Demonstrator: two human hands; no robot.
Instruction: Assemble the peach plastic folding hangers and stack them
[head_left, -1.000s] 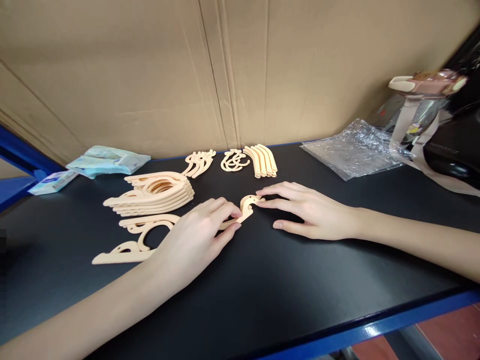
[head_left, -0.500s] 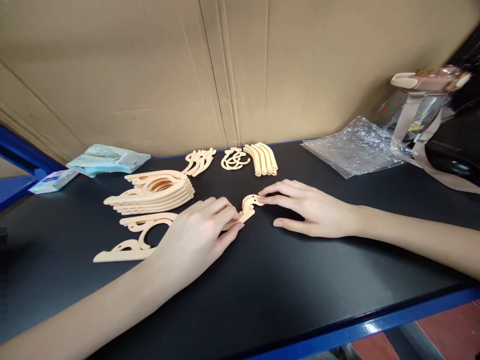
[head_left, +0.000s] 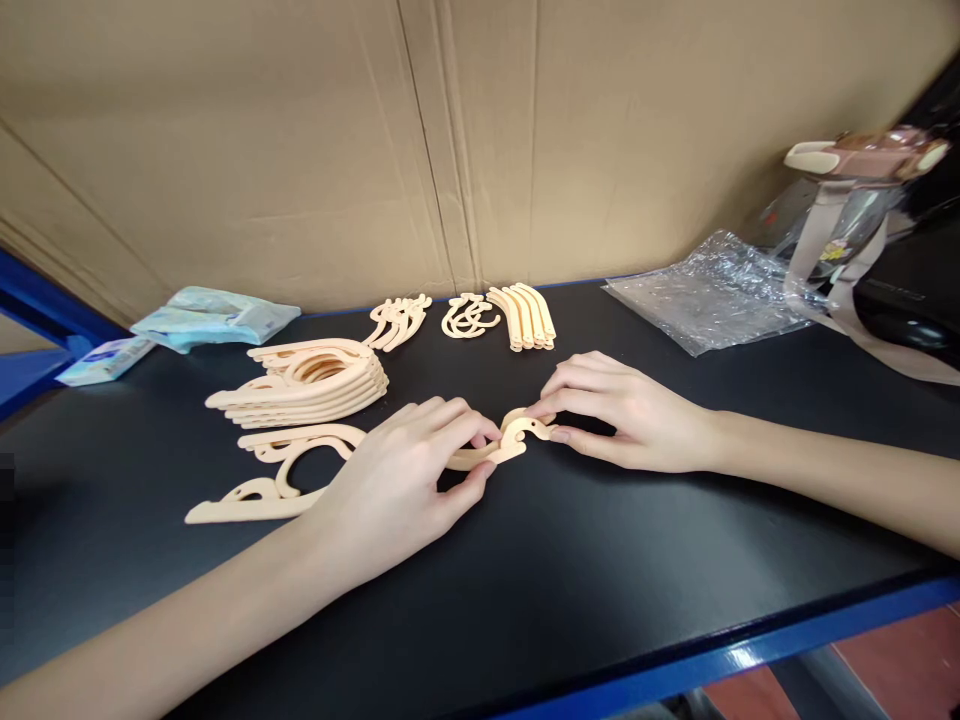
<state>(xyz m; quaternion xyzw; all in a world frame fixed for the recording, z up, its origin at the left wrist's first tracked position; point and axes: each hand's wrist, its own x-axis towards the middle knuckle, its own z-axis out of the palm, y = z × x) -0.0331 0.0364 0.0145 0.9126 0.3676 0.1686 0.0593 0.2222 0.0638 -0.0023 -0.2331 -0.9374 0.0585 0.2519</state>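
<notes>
A beige plastic hanger piece point(head_left: 513, 440) with a curved, hook-shaped end lies between my hands, low over the black tabletop. My left hand point(head_left: 409, 465) is closed on its straighter stretch, thumb in front and fingers behind, covering part of it. At the curved end, my right hand point(head_left: 626, 415) pinches with thumb and fingertips; a second layer shows behind the front one there. Left of my left hand lie more beige hanger parts point(head_left: 255, 508), partly under the wrist. Behind them is a stack of folded hanger pieces point(head_left: 322, 385).
Along the back are small curved parts point(head_left: 397, 322), a heap of hooks point(head_left: 470, 316) and a row of curved strips point(head_left: 521, 318). A clear plastic bag point(head_left: 697, 295) and a strapped bottle point(head_left: 855, 165) stand right; a blue tissue pack point(head_left: 214, 318) lies left. Cardboard point(head_left: 285, 150) rises behind.
The curved end of the hanger piece has tilted and come toward me. My right thumb has closed in onto it, where it was apart before.
</notes>
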